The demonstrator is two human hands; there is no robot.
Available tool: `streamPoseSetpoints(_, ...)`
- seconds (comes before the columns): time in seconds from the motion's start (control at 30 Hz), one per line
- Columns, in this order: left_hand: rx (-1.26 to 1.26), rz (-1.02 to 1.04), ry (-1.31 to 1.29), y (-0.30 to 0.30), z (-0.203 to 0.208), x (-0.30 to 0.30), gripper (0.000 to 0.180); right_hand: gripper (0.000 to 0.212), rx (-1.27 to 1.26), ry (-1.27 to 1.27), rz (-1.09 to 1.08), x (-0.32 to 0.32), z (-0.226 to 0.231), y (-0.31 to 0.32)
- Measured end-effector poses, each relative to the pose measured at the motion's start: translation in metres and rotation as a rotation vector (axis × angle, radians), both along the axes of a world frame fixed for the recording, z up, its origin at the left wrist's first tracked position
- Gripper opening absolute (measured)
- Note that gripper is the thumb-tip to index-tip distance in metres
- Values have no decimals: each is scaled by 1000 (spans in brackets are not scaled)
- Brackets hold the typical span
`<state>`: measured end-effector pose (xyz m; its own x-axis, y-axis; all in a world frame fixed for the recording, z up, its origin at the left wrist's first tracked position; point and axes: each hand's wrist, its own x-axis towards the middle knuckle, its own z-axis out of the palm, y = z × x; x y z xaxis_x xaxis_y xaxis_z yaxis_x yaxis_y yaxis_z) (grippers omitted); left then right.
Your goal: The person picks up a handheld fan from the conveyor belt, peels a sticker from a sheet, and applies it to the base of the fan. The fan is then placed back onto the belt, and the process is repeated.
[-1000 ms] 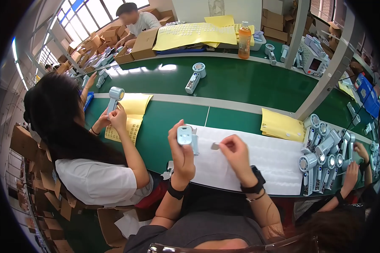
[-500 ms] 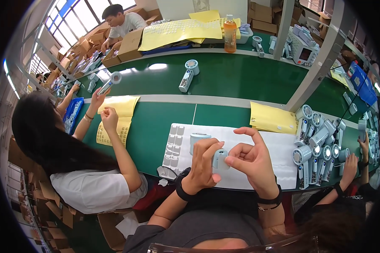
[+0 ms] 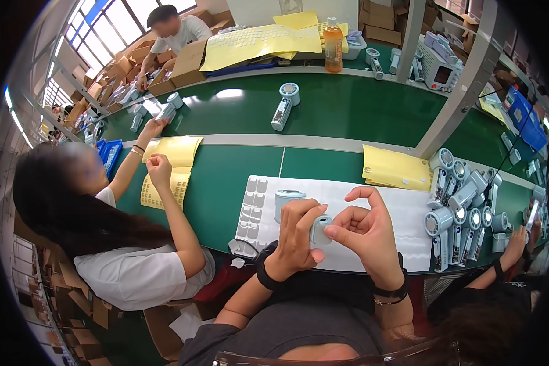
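A pale blue handheld fan (image 3: pixel 321 229) is in my hands, its handle end toward me with a small dark slot showing. Its round head (image 3: pixel 288 198) juts out beyond my fingers. My left hand (image 3: pixel 291 241) is closed around the handle. The thumb of my right hand (image 3: pixel 367 235) presses on the handle end, other fingers curled behind it and the index finger raised. Below my hands lies a white sheet (image 3: pixel 384 244) with grey die-cut stickers (image 3: pixel 250 210) along its left side.
Several finished-looking fans (image 3: pixel 460 226) are piled at right, beside a yellow sheet (image 3: pixel 396 168). Another fan (image 3: pixel 282 113) lies on the green belt (image 3: pixel 238 119) ahead. Co-workers sit left and right; yellow sticker sheets (image 3: pixel 165 189) lie left. A bottle (image 3: pixel 333 49) stands at the back.
My hands have tilted the fan slightly, bringing the slot into view. The fan on the belt has shifted right. The left co-worker has lowered a fan onto the belt.
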<state>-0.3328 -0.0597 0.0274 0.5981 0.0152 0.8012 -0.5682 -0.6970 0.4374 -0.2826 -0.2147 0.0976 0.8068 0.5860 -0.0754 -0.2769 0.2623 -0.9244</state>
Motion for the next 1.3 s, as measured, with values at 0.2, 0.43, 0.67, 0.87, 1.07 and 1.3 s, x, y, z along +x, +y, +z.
streamPoseSetpoints(0.2,13,16,-6,-1,0,-1,67,51,1,-19,-16,-3,-1,1)
streamPoseSetpoints(0.43,41,36,-24,0,0,-3,61,51,-60,-111,-56,-7,-3,4)
streamPoseSetpoints(0.67,-20,9,2,6,-2,-8,47,44,-291,-311,-13,-2,-2,2)
streamPoseSetpoints(0.87,-197,-127,126,0,-2,-8,44,32,101,117,257,14,-35,7)
streamPoseSetpoints(1.07,-142,-157,158,-4,-5,-3,42,31,55,-54,181,6,-46,7)
streamPoseSetpoints(1.3,-177,-238,250,-6,-18,-7,49,33,112,-26,215,1,-61,-11)
